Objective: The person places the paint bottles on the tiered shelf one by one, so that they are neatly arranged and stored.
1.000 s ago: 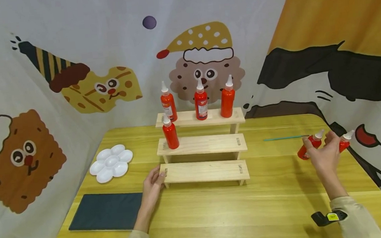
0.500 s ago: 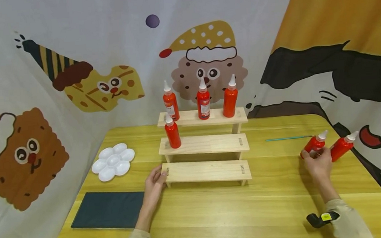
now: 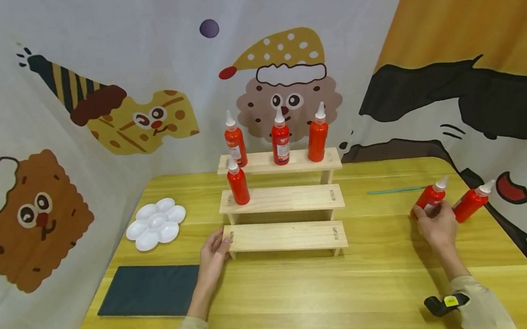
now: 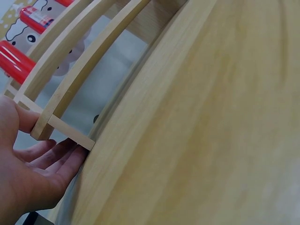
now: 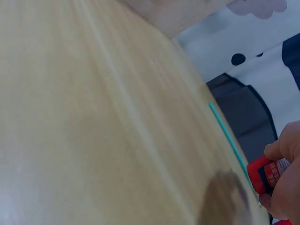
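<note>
My right hand [image 3: 440, 225] grips a red paint bottle [image 3: 430, 198] with a white pointed cap at the table's right side. In the right wrist view, thumb and fingers hold the bottle [image 5: 263, 174] around its labelled body. Just right of that hand stands another red paint bottle [image 3: 470, 205]. My left hand [image 3: 212, 255] holds the left end of the bottom step of a three-tier wooden stand [image 3: 285, 237]. Its thumb lies against the board's end, with the fingers [image 4: 58, 157] below by the leg. Three red bottles [image 3: 281, 144] line the top tier; one red bottle [image 3: 239, 186] stands at the middle tier's left.
A white flower-shaped palette [image 3: 156, 222] lies at the table's left, with a dark flat rectangular board [image 3: 148, 291] in front of it. Right of the stand is a thin teal paintbrush [image 3: 395, 190]. A cartoon-printed cloth [image 3: 148, 33] hangs behind the table.
My right hand has come down lower on the bottle, uncovering the bottle to its right. The held bottle has since shifted slightly left. My left hand stays at the stand.
</note>
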The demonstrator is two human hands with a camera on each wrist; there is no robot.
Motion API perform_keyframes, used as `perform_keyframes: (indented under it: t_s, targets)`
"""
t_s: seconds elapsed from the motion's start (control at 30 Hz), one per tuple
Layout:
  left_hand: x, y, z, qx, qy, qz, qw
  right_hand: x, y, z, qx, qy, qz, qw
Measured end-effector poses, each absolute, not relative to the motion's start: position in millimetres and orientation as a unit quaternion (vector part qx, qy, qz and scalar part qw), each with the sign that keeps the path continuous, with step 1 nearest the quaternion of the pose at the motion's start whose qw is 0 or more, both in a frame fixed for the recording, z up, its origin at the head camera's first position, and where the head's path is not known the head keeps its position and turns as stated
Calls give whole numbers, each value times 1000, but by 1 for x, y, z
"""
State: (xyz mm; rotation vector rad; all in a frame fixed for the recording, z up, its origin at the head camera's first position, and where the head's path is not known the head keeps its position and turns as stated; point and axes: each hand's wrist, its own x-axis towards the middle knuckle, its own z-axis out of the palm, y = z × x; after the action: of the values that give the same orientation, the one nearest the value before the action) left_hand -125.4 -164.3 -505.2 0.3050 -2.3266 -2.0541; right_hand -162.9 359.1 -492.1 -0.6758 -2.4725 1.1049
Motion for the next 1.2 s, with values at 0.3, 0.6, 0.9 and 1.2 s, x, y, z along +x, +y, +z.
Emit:
perform_keyframes:
  t_s: [0.3, 0.6, 0.9, 1.2]
  targets:
    - [-126, -166, -506, 95, -747, -658, 11, -160, 335, -455, -197, -875, 401, 189]
    - [-125, -165, -505, 96, -747, -658, 11, -155, 300, -415, -115, -878, 418, 203]
    - [-125, -165, -505, 95, -743, -662, 7, -148, 266, -387, -52, -885, 416, 202]
    - [-126, -166, -506, 96, -745, -660, 10, -150, 232, -375, 20, -884, 429, 185]
